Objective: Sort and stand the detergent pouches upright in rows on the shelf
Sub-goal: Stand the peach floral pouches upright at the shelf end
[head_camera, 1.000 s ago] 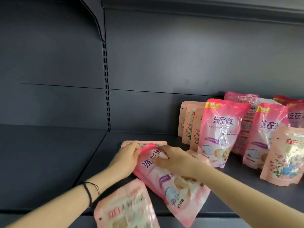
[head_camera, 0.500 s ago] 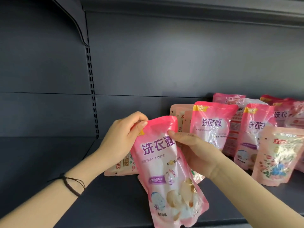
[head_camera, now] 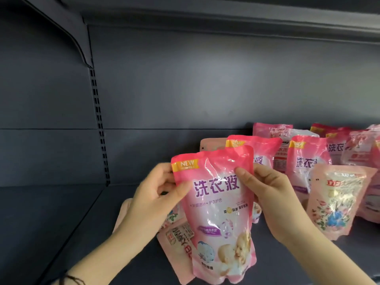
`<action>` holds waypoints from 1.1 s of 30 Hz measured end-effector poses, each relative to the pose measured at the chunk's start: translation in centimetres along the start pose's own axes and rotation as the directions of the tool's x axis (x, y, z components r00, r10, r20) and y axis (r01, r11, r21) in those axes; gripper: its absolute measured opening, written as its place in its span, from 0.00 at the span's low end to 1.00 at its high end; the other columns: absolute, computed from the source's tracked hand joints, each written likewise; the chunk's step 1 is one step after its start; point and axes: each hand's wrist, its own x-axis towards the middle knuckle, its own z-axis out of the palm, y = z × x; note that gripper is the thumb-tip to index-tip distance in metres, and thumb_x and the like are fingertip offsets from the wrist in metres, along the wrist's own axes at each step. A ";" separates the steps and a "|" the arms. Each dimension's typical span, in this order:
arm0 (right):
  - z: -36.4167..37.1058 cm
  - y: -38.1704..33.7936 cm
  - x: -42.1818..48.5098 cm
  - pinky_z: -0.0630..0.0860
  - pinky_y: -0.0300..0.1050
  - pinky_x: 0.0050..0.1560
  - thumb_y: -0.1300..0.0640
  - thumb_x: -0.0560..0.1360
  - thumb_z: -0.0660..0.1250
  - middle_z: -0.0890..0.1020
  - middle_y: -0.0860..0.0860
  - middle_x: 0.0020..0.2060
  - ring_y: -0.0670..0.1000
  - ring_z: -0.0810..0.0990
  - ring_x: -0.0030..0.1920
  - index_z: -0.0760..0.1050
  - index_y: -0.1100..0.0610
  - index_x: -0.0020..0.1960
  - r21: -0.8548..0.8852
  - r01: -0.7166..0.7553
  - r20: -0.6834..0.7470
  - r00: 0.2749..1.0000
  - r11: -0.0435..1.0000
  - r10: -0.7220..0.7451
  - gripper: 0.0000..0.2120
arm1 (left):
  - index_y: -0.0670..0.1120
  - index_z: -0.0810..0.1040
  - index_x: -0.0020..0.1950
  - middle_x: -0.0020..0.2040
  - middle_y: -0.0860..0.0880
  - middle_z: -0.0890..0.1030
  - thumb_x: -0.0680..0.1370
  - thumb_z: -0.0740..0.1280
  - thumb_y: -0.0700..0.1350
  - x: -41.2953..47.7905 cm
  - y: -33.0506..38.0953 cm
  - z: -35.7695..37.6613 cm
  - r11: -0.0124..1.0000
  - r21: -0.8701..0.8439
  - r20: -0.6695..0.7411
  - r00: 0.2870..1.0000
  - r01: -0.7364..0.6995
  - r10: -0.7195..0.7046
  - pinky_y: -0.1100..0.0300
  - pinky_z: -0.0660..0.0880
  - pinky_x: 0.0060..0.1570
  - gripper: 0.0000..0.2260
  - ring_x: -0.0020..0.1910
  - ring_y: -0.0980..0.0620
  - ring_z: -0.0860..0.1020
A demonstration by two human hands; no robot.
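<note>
- A dark band (head_camera: 72,280) is sitting round your left wrist, at the bottom edge of the view.
- Your left grip (head_camera: 152,202) is pinching the upper left edge of a bright pink pouch (head_camera: 220,212), with the thumb on the front and the fingers curling behind.
- Your right grip (head_camera: 273,198) is grasping the same pouch at its upper right edge, the thumb pressing on the front beside the purple lettering.
- You are holding that pouch upright between both grips, front towards you, over the front part of the shelf (head_camera: 82,233). Whether its base is touching the shelf cannot be told.
- Beneath it and to its left, a pale pink pouch (head_camera: 176,243) is lying flat on the shelf, its print upside down to you.
- To your right, a pale floral pouch (head_camera: 335,202) is standing upright near the front.
- Behind the one you are holding, a second bright pink pouch (head_camera: 261,147) is standing partly hidden, with a third pink pouch (head_camera: 306,159) beside it.
- Further pouches (head_camera: 273,129) are standing close to the grey back panel (head_camera: 205,89).
- A slotted upright (head_camera: 98,124) is running down that panel on your left.
</note>
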 end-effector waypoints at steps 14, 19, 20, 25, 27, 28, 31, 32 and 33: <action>-3.6 2.6 -1.4 0.80 0.55 0.50 0.41 0.61 0.76 0.86 0.58 0.43 0.55 0.83 0.43 0.85 0.56 0.44 0.235 -0.007 -0.179 0.983 0.972 0.050 0.21 | 0.52 0.82 0.51 0.48 0.53 0.86 0.73 0.65 0.49 -0.7 -1.0 8.5 0.954 -0.260 0.043 0.988 0.153 -0.146 0.62 0.79 0.50 0.10 0.50 0.55 0.83; -6.9 3.5 0.2 0.81 0.48 0.44 0.39 0.58 0.77 0.86 0.56 0.45 0.52 0.84 0.43 0.84 0.56 0.46 0.263 -0.010 -0.187 0.981 0.965 0.061 0.24 | 0.39 0.82 0.49 0.49 0.35 0.82 0.77 0.66 0.46 1.1 -1.9 11.9 0.935 -0.265 0.057 0.971 0.237 -0.230 0.44 0.77 0.55 0.11 0.48 0.42 0.82; -7.3 3.7 0.3 0.81 0.49 0.47 0.41 0.61 0.76 0.85 0.58 0.47 0.54 0.83 0.45 0.84 0.56 0.47 0.273 -0.023 -0.189 0.979 0.962 0.077 0.22 | 0.35 0.80 0.50 0.50 0.30 0.79 0.77 0.66 0.47 1.4 -2.0 12.4 0.928 -0.277 0.049 0.968 0.251 -0.247 0.42 0.75 0.55 0.14 0.47 0.41 0.80; -8.6 4.0 0.5 0.74 0.65 0.58 0.37 0.66 0.73 0.80 0.67 0.50 0.58 0.81 0.47 0.81 0.59 0.47 0.160 -0.074 -0.160 0.982 0.984 0.100 0.25 | 0.43 0.83 0.49 0.48 0.41 0.84 0.78 0.66 0.46 2.0 -2.7 13.7 0.954 -0.206 0.029 0.976 0.219 -0.218 0.45 0.77 0.56 0.09 0.52 0.42 0.81; -9.6 4.2 0.1 0.79 0.56 0.54 0.41 0.67 0.70 0.85 0.58 0.47 0.53 0.84 0.49 0.81 0.55 0.49 0.028 -0.093 -0.112 0.989 0.995 0.095 0.19 | 0.47 0.82 0.52 0.48 0.52 0.85 0.77 0.67 0.45 1.6 -2.6 13.3 0.972 -0.159 0.069 0.984 0.175 -0.166 0.62 0.78 0.51 0.07 0.51 0.56 0.82; -10.0 4.3 -0.3 0.81 0.48 0.50 0.45 0.66 0.69 0.86 0.53 0.47 0.50 0.84 0.49 0.80 0.54 0.51 -0.028 -0.092 -0.078 0.993 0.995 0.089 0.18 | 0.48 0.81 0.54 0.49 0.55 0.85 0.75 0.68 0.44 1.4 -2.7 13.0 0.980 -0.123 0.105 0.984 0.157 -0.144 0.67 0.77 0.49 0.08 0.51 0.60 0.82; -11.3 5.0 -1.5 0.81 0.38 0.41 0.51 0.62 0.72 0.86 0.45 0.44 0.46 0.85 0.45 0.75 0.52 0.55 -0.167 -0.141 0.065 0.986 0.976 0.153 0.22 | 0.51 0.78 0.59 0.52 0.57 0.84 0.71 0.75 0.44 0.9 -3.2 12.4 0.989 0.018 0.219 0.964 0.148 -0.148 0.67 0.76 0.51 0.18 0.52 0.61 0.81; -11.5 5.2 -1.7 0.81 0.40 0.43 0.50 0.61 0.73 0.86 0.44 0.44 0.46 0.85 0.45 0.74 0.50 0.56 -0.226 -0.161 0.097 0.978 0.961 0.186 0.25 | 0.53 0.76 0.60 0.53 0.57 0.83 0.69 0.77 0.44 0.8 -3.4 12.5 0.987 0.057 0.234 0.959 0.147 -0.157 0.64 0.77 0.52 0.21 0.53 0.61 0.81; -11.8 5.4 -1.7 0.82 0.43 0.46 0.48 0.60 0.74 0.86 0.44 0.45 0.47 0.85 0.45 0.72 0.47 0.57 -0.282 -0.175 0.111 0.971 0.943 0.213 0.26 | 0.54 0.75 0.62 0.54 0.58 0.83 0.68 0.78 0.45 0.7 -3.6 12.7 0.985 0.100 0.230 0.959 0.143 -0.163 0.62 0.77 0.54 0.25 0.53 0.61 0.80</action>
